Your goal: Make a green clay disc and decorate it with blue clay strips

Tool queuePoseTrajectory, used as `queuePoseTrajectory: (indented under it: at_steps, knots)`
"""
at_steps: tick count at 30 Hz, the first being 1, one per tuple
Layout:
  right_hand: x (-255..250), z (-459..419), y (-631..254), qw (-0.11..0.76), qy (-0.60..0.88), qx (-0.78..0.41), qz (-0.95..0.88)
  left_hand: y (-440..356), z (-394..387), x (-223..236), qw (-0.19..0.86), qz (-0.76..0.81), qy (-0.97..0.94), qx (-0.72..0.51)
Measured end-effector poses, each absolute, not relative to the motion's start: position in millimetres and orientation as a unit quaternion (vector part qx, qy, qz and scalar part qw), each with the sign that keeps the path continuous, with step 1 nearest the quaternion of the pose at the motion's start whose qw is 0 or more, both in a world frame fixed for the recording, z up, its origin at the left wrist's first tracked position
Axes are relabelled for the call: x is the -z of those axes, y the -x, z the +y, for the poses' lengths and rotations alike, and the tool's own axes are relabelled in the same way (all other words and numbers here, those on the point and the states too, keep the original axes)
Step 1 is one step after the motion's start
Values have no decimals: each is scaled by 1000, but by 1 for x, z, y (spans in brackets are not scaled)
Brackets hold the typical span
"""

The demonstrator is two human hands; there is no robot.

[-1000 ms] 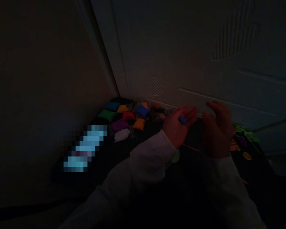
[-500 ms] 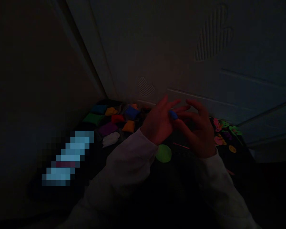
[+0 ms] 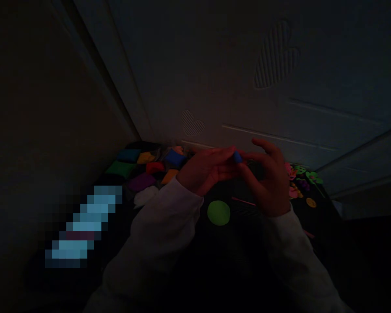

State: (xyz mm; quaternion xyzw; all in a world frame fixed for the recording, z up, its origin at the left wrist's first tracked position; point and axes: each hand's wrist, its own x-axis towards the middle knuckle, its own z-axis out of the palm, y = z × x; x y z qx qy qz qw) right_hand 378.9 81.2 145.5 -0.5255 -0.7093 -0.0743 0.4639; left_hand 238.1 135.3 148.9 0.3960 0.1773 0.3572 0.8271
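Observation:
A small blue lump of modelling clay (image 3: 237,157) is pinched between the thumb and index finger of my right hand (image 3: 267,182), whose other fingers are raised. My left hand (image 3: 208,168) reaches in from the left, fingers stretched out, their tips close to the clay; whether they touch it I cannot tell in the dim light. Below the hands a flat green disc (image 3: 219,212) lies on the dark table surface. A thin pink stick (image 3: 243,201) lies beside it, partly behind my right hand.
Several coloured clay packs, among them a green one (image 3: 120,169) and a purple one (image 3: 142,181), lie at the back left. A lit, blurred screen (image 3: 84,221) is at the left. Small shaped pieces, including a green flower (image 3: 313,177) and a yellow disc (image 3: 311,202), lie at right.
The blue clay has passed from my open left palm to my right fingertips. My left hand has turned, its palm no longer facing up. The view has shifted, exposing the green disc.

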Motion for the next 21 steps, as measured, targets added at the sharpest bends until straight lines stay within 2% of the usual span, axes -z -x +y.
queuePoseTrajectory:
  at_steps: [21]
  knots:
    - [-147,82,-383,458,504,68,-730,-245,132,-147,797,207,-430,-370]
